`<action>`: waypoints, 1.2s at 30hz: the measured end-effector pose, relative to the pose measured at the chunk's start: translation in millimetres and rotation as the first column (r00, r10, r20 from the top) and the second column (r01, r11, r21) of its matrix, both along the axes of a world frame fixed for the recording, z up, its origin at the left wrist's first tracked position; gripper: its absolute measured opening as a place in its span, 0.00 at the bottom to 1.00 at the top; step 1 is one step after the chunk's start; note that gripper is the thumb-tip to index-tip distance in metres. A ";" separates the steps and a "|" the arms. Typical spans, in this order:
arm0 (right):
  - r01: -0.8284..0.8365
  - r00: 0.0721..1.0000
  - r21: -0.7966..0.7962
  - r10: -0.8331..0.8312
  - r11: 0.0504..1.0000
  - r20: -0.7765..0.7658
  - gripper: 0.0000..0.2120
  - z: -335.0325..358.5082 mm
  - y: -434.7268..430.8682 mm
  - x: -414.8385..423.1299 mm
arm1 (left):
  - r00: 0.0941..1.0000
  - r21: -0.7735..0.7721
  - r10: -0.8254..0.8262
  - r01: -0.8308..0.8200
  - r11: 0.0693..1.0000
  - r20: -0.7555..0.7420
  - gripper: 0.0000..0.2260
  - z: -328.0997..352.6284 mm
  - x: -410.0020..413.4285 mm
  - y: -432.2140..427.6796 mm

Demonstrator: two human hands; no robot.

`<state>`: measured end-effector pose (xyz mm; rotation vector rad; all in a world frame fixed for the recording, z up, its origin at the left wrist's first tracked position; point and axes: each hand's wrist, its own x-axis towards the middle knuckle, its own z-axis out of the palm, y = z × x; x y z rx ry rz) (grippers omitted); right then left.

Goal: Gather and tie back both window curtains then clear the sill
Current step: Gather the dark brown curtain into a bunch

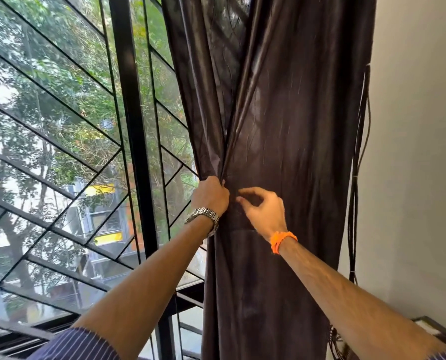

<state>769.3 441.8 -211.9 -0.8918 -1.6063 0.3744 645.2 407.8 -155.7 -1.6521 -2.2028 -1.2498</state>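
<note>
A dark brown curtain (289, 120) hangs bunched at the right side of the window, beside the wall. My left hand (211, 194), with a metal watch on its wrist, grips the curtain's left edge in a fist at mid height. Just to its right, my right hand (262, 209), with an orange band on its wrist, lies against the front of the cloth, its thumb and fingers curled toward a dark fold; whether they pinch it is unclear. The sill and a second curtain are out of view.
Black window frame bars (131, 105) and a diagonal grille (61, 141) fill the left, with trees and buildings outside. Black cables (356, 178) hang down the white wall (419, 152) right of the curtain. A dark framed object (434, 331) sits at the lower right.
</note>
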 end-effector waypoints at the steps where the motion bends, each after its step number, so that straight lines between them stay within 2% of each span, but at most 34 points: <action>1: 0.053 0.998 -0.007 -0.053 0.999 -0.034 0.14 1.3 5.0 3.1 | 1.000 0.004 0.011 -0.011 1.000 0.003 0.12 0.8 -3.5 -1.5; 5: 0.209 0.967 -0.153 -0.227 0.966 -0.114 0.42 9.5 24.9 12.8 | 1.000 0.026 0.030 -0.030 0.999 -0.008 0.11 3.5 -17.7 -11.3; 8: 0.212 0.942 -0.251 -0.266 0.945 -0.206 0.60 17.1 38.1 15.0 | 0.999 0.054 0.048 -0.047 0.997 -0.026 0.10 6.1 -29.8 -21.3; 12: 0.140 0.945 -0.357 -0.232 0.924 -0.231 0.69 19.1 52.8 9.9 | 0.998 0.127 0.040 -0.045 0.991 0.043 0.11 9.7 -44.6 -30.1; 14: 0.069 0.959 -0.369 -0.164 0.927 -0.232 0.72 14.3 57.7 3.0 | 0.995 0.176 0.016 -0.033 0.984 0.097 0.11 10.9 -51.9 -35.6; 17: -0.121 0.949 -0.367 -0.002 0.922 -0.317 0.77 6.4 61.2 -14.4 | 0.962 0.248 -0.141 0.081 0.965 0.233 0.12 10.8 -63.6 -38.2; 20: -0.272 0.920 -0.369 0.127 0.889 -0.370 0.72 7.1 60.6 -30.6 | 0.850 0.284 -0.316 0.207 0.936 0.421 0.13 11.5 -74.3 -36.5; 22: -0.324 0.909 -0.384 0.171 0.865 -0.381 0.64 8.5 62.7 -39.8 | 0.793 0.298 -0.381 0.262 0.918 0.476 0.13 12.5 -79.0 -36.5; 26: -0.414 0.848 -0.347 0.218 0.842 -0.483 0.56 10.9 68.4 -52.5 | 0.711 0.320 -0.460 0.335 0.886 0.531 0.13 13.1 -84.0 -38.0; 29: -0.372 0.849 -0.240 0.225 0.897 -0.478 0.27 13.8 64.0 -54.8 | 0.727 0.318 -0.470 0.351 0.881 0.500 0.14 12.5 -87.7 -37.7; 30: -0.342 0.859 -0.215 0.211 0.915 -0.467 0.20 14.1 62.1 -55.4 | 0.745 0.316 -0.464 0.347 0.883 0.480 0.13 12.6 -88.3 -37.0; 32: -0.281 0.877 -0.197 0.168 0.939 -0.451 0.14 13.3 57.8 -55.4 | 0.813 0.292 -0.401 0.297 0.909 0.421 0.12 12.6 -87.6 -37.2; 36: -0.149 0.904 -0.225 0.041 0.963 -0.426 0.12 10.0 53.1 -49.8 | 0.910 0.254 -0.280 0.206 0.945 0.306 0.11 7.0 -82.7 -29.4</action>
